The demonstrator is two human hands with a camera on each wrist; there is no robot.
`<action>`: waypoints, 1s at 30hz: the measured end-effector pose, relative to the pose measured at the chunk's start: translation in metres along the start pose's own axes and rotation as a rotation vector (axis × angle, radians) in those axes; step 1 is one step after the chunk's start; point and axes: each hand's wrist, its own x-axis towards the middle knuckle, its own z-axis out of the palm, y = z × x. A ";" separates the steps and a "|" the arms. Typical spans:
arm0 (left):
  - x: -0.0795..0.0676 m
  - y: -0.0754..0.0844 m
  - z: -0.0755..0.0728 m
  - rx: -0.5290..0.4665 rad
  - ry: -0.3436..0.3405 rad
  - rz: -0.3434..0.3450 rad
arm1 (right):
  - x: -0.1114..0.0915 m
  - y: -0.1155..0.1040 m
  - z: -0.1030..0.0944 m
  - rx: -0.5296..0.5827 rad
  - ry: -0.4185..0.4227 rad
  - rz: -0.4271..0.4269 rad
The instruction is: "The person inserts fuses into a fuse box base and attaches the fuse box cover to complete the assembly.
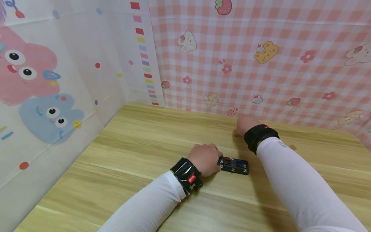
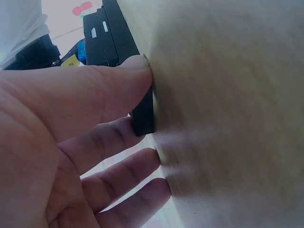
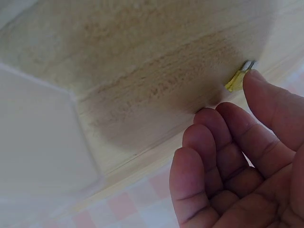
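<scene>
My left hand grips the left end of a black fuse block lying on the table, its thumb and forefinger on the end. The block carries a red piece, a blue piece and small silver terminals at its ends. Farther back, my right hand reaches down to the tabletop. The right wrist view shows a small yellow blade fuse with two metal prongs on the wood. The right thumb tip overlaps its pronged end, the forefinger lies a little apart, and the other fingers curl loosely.
A small orange-brown piece lies on the wooden table beside the right forearm. Printed cloth hangs behind the table's back edge and along the left side. Both wrists wear black bands.
</scene>
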 end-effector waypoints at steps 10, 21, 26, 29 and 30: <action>0.000 0.001 0.001 0.019 -0.008 -0.005 | 0.000 -0.002 -0.001 0.015 0.009 0.016; 0.000 0.002 0.000 0.031 -0.012 -0.004 | 0.000 -0.003 0.001 -0.023 0.020 -0.004; -0.001 0.002 0.000 0.027 -0.012 -0.005 | -0.002 -0.006 -0.001 -0.030 0.020 -0.014; -0.001 0.001 0.000 0.032 -0.010 -0.004 | -0.002 -0.006 -0.002 -0.031 0.021 -0.016; -0.001 0.001 0.000 0.033 -0.010 -0.004 | -0.001 -0.007 -0.002 -0.032 0.021 -0.015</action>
